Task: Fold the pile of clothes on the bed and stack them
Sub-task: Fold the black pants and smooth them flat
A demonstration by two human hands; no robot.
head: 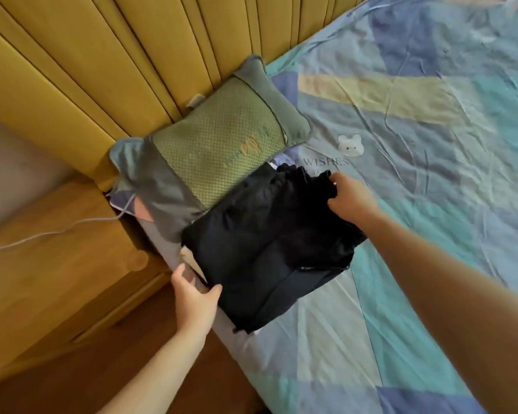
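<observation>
L hand point(193, 295) + R hand point(352, 200) hold dark folded clothes point(260, 249) on bed point(401, 204).

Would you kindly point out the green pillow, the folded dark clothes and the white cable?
green pillow point(219, 144): head view, textured middle panel.
folded dark clothes point(251, 249): head view, flat top layer.
white cable point(42, 234): head view, stretch across the nightstand.
</observation>
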